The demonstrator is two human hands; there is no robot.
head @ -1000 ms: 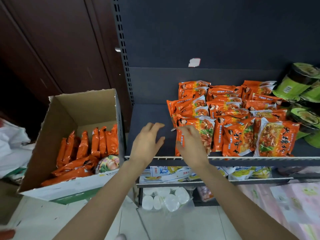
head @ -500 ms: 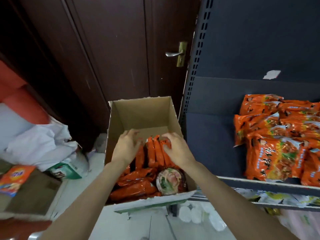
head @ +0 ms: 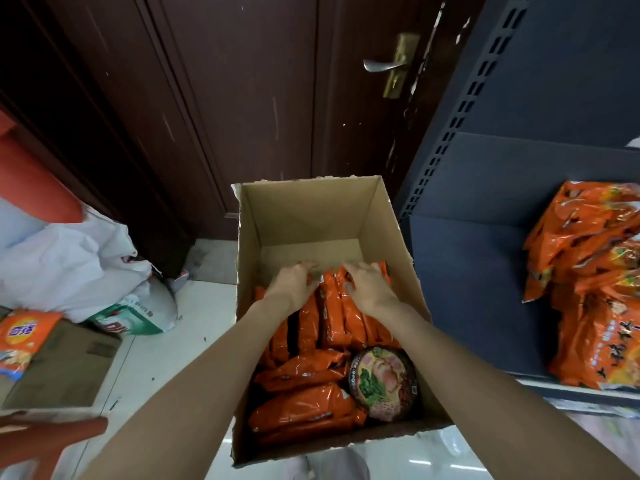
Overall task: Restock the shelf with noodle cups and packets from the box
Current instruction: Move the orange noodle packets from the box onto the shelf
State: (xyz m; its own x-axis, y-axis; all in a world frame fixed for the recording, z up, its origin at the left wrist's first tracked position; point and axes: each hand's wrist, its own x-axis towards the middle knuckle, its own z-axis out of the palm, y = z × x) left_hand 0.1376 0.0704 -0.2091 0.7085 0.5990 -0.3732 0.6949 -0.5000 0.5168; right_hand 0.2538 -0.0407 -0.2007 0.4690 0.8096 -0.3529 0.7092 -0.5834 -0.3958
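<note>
An open cardboard box point(head: 311, 209) stands on the floor, holding several orange noodle packets point(head: 304, 372) and one round noodle cup point(head: 382, 382) at its right front. Both my hands are inside the box. My left hand point(head: 294, 280) and my right hand point(head: 367, 282) rest on the tops of the upright orange packets at the far end, fingers curving over them. Whether either hand grips a packet is unclear. The dark shelf point(head: 474, 289) lies to the right, with a stack of orange packets point(head: 595, 292) on it.
A dark wooden door point(head: 263, 98) with a metal handle point(head: 382, 65) stands behind the box. White sacks point(head: 69, 258) and a flat carton point(head: 59, 368) with an orange bag point(head: 24, 337) lie on the left floor. The shelf's upright post point(head: 450, 133) borders the box.
My view turned left from the shelf to the box. Both hands left the shelf packets and reached down onto the upright packets in the box.
</note>
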